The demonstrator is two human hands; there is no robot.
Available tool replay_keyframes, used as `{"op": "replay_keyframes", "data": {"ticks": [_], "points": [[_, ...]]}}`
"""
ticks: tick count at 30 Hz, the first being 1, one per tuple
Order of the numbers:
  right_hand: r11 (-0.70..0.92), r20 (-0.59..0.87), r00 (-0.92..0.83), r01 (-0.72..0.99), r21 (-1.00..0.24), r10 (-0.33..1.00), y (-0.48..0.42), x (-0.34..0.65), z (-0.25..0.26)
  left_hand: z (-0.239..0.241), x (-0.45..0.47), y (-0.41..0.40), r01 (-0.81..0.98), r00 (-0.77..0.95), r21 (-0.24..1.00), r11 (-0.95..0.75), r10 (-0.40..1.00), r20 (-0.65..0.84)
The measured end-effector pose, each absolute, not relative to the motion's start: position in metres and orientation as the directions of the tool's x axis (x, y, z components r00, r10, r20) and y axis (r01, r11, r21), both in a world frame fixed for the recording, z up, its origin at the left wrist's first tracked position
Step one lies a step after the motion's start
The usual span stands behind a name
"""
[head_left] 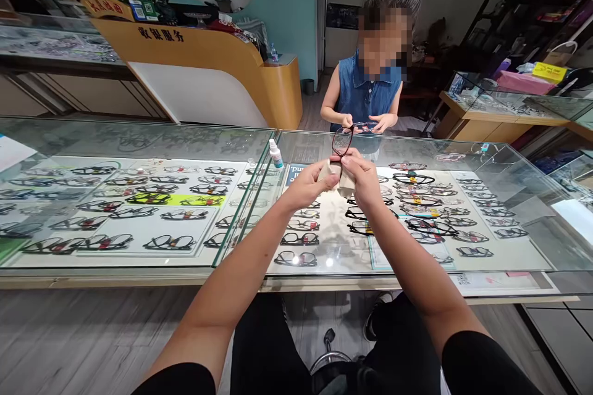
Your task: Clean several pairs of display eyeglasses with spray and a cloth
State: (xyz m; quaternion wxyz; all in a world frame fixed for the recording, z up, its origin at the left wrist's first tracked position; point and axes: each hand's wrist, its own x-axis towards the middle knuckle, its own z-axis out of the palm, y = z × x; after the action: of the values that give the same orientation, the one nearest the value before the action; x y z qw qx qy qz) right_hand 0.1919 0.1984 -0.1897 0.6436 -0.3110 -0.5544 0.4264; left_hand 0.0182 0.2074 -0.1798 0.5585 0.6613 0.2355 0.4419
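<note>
From afar, I hold dark-red eyeglasses [343,141] above a glass display case [324,284], my left hand [309,181] pinching a pale cloth [326,171] against their lower part, my right hand [364,176] gripping the frame; a white bottle [275,154] stands leftward, while a person [368,91] opposite handles another pair [365,126].

The left hand [309,184] and the right hand [364,176] are bare, and so are both forearms. Far behind the grip, toward the body, black short sleeves [482,361] begin. Below the grip, there are plain black trousers [273,345] and a dark shoe [370,326] with some pale trim.
</note>
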Motion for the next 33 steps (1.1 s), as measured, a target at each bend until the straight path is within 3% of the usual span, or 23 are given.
{"op": "replay_keyframes", "data": {"ticks": [6,11,18,22,26,31,33], "points": [[0.517,0.531,-0.007,-0.214,-0.829,0.847,0.185,0.185,-0.178,-0.18,0.033,0.187,-0.212,0.206,0.901,-0.379,0.884,0.421],[0.538,0.546,-0.011,-0.159,-0.828,0.838,0.135,0.174,-0.168,-0.181,0.034,0.131,-0.155,0.009,0.901,-0.405,0.911,0.412],[0.413,0.412,0.05,-0.199,-0.889,0.91,0.053,0.174,-0.184,-0.184,0.015,0.047,-0.119,0.358,0.958,-0.262,0.888,0.288],[0.346,0.342,0.063,-0.252,-0.904,0.938,0.018,0.178,-0.198,-0.191,0.01,0.011,-0.088,0.436,0.977,-0.196,0.874,0.215],[0.287,0.286,0.048,-0.297,-0.911,0.957,-0.009,0.175,-0.211,-0.205,0.022,-0.015,-0.09,0.353,0.985,-0.15,0.92,0.172],[0.312,0.31,0.046,-0.218,-0.925,0.95,-0.025,0.172,-0.215,-0.216,0.04,-0.029,-0.118,0.083,0.977,-0.179,0.978,0.19],[0.313,0.313,0.034,-0.208,-0.927,0.949,-0.026,0.174,-0.214,-0.214,0.04,-0.03,-0.108,0.06,0.977,-0.186,0.979,0.193]]}}
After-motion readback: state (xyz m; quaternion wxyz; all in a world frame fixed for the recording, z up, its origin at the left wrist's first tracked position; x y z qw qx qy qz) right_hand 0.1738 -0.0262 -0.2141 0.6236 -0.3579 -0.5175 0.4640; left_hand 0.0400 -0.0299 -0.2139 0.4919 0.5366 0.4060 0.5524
